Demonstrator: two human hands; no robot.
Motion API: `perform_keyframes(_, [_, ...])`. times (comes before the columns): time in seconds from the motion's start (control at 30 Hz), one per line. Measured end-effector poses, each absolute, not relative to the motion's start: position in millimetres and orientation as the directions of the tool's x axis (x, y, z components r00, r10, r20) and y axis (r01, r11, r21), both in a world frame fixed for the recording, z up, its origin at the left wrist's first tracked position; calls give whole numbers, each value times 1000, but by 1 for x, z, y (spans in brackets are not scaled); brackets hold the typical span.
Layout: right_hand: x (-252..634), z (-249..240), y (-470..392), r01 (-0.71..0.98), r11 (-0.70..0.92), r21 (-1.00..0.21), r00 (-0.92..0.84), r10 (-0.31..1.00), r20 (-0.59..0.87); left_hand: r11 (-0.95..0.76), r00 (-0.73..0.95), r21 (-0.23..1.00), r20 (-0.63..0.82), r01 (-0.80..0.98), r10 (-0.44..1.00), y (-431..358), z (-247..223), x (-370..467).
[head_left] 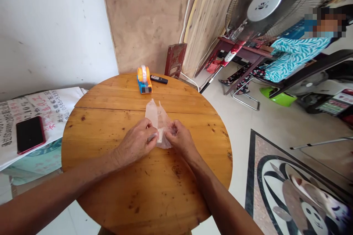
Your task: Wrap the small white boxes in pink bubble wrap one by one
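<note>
A thin, whitish translucent plastic bag (pixel 161 115) lies crumpled on the round wooden table (pixel 110 128), between my two hands. My left hand (pixel 140 137) pinches its near left side, fingers curled and pressed together. On the right, my right hand (pixel 180 137) grips the other side with thumb and fingers closed. A small white patch shows in the plastic between my thumbs; I cannot make out what it is. Beyond the bag stands an orange and blue tape dispenser (pixel 143 80) with a roll of tape on it.
Beside the dispenser lies a small black object (pixel 159 79). At left, a black phone (pixel 30 134) rests on printed white sacks (pixel 59 112). A large fan (pixel 264 3) stands at upper right, near a seated person (pixel 295 57). A dark red chair back (pixel 175 59) touches the table's far side.
</note>
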State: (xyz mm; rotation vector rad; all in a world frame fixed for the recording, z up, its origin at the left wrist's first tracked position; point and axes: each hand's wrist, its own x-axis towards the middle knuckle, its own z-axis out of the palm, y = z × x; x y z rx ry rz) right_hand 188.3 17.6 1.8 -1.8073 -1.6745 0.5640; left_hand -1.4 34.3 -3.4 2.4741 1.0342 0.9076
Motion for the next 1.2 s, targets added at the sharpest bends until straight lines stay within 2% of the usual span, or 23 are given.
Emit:
perform_keyframes(0.17, [188, -4, 23, 454, -35, -890, 86, 996, 5, -699, 528, 428, 460, 572, 714, 32, -4, 1])
perform_keyframes(0.43, [176, -1, 18, 213, -16, -977, 81, 997, 2, -683, 547, 479, 410, 552, 730, 34, -1, 2])
perform_keyframes(0.53, [172, 2, 18, 196, 1, -981, 81, 997, 17, -677, 569, 486, 373, 554, 733, 35, 0, 1])
perform_keyframes(0.73, [168, 4, 16, 301, 32, -953, 82, 995, 59, -662, 590, 533, 332, 526, 736, 38, -1, 2])
perform_keyframes(0.87, [166, 6, 10, 286, 23, -958, 57, 998, 41, -616, 536, 588, 334, 524, 775, 39, -3, 3])
perform_keyframes(0.97, [163, 9, 5, 266, 21, -964, 57, 998, 38, -620, 512, 601, 370, 504, 775, 38, -5, 1])
perform_keyframes(1.1, [162, 11, -2, 214, 3, -977, 49, 999, 14, -711, 528, 564, 485, 421, 697, 36, -9, -3])
perform_keyframes(1.2, [164, 9, -7, 200, 8, -980, 6, 1000, 9, -717, 513, 545, 504, 434, 695, 35, -12, -4])
